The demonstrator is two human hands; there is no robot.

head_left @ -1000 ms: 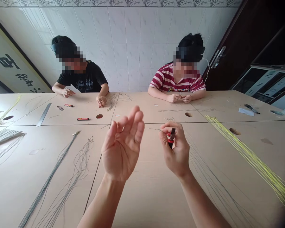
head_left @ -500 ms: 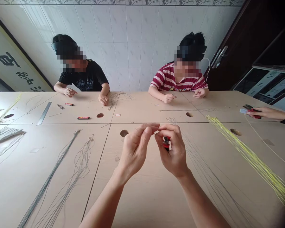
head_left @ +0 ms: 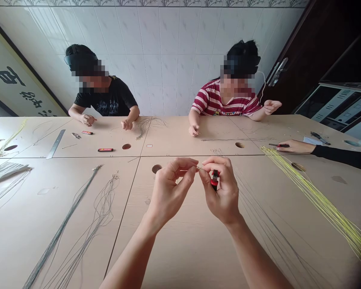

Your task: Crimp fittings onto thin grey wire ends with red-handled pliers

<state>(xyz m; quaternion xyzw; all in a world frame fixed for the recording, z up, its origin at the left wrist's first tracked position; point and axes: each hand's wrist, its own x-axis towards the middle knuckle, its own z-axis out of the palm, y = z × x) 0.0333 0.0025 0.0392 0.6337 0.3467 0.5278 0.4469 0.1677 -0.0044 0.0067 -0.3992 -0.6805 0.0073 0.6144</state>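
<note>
My left hand is raised above the wooden table, its thumb and forefinger pinched on a thin grey wire. My right hand sits just to its right, fingertips meeting the same wire, and is closed round a small red-and-black plier-like tool. The two hands touch at the fingertips. Grey wires fan out on the table below my right hand.
Bundles of grey wire lie at the left, yellow cords at the right. Two people sit across the table. Another person's black-sleeved hand reaches in from the right. A metal ruler and small red tools lie far left.
My left hand went from open and spread to pinched against my right hand's fingertips. A black-sleeved arm came in from the right and now rests by the yellow cords.
</note>
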